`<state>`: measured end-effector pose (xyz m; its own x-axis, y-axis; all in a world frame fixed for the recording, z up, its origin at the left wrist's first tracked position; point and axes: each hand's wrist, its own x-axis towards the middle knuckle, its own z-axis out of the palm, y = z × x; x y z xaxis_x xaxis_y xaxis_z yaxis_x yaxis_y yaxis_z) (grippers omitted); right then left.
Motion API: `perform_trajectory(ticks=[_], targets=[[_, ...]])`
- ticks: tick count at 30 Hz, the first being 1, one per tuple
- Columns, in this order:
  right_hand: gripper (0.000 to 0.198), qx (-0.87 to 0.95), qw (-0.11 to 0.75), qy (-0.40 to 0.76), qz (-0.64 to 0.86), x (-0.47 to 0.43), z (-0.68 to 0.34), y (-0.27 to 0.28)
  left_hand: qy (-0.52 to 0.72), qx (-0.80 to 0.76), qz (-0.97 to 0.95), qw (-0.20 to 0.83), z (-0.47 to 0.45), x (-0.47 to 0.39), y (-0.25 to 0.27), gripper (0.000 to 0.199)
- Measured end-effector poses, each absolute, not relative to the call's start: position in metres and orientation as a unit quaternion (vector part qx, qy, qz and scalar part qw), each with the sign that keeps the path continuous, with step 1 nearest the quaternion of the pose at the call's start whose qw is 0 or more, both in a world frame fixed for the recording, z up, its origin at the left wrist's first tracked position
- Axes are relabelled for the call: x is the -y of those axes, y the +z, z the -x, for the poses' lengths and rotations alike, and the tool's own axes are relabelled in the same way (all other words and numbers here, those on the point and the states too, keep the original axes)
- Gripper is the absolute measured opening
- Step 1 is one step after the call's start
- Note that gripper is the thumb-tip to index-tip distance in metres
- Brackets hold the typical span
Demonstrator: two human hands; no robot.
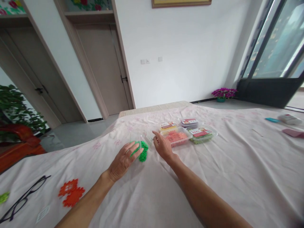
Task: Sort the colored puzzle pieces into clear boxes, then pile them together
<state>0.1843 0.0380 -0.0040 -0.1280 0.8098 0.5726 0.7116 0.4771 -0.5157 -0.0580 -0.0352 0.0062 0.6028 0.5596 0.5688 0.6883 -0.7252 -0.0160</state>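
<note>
My left hand (123, 160) lies over a small heap of bright green plastic pieces (143, 153), its fingers stretched out and a little apart. Clear plastic shows around part of this heap. My right hand (162, 146) hovers beside a see-through plastic container or lid (147, 138), its index finger extended and the other fingers partly curled. Whether it touches that clear plastic cannot be made out. Right behind this hand stands a clear tub of orange-red pieces (177, 136).
Behind are labelled tubs: one yellow (168, 125), one purple (189, 122), one green (199, 134). Orange interlocking pieces (72, 192) and black-framed glasses (26, 199) lie at left on the pale tablecloth (147, 196). A blue item (272, 120) lies far right.
</note>
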Motion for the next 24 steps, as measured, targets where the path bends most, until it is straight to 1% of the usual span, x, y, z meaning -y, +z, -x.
perform_trajectory(ticks=[4,8,10,13,15,17,20,24], targets=[[0.037,0.764,0.435,0.055,0.473,-0.037,-0.187,-0.007,-0.232,0.312,0.913,0.124,0.062,0.038,0.017,0.058],[0.036,0.754,0.474,0.025,0.454,-0.039,-0.188,-0.011,-0.241,0.322,0.891,0.211,0.073,0.039,0.020,0.061],[0.035,0.736,0.490,0.007,0.467,-0.040,-0.189,-0.012,-0.264,0.335,0.868,0.253,0.079,0.038,0.020,0.063],[0.035,0.711,0.511,-0.008,0.482,-0.043,-0.191,-0.012,-0.317,0.375,0.823,0.284,0.085,0.034,0.016,0.069],[0.035,0.699,0.530,-0.004,0.480,-0.045,-0.193,-0.011,-0.374,0.425,0.776,0.278,0.085,0.031,0.009,0.077],[0.034,0.686,0.554,0.014,0.471,-0.046,-0.195,-0.010,-0.437,0.485,0.714,0.252,0.082,0.028,-0.003,0.089],[0.035,0.656,0.597,0.089,0.452,-0.046,-0.192,-0.008,-0.498,0.552,0.642,0.191,0.075,0.026,-0.023,0.102],[0.040,0.562,0.641,0.311,0.420,-0.042,-0.179,0.001,-0.531,0.573,0.614,0.113,0.067,0.029,-0.038,0.107]])
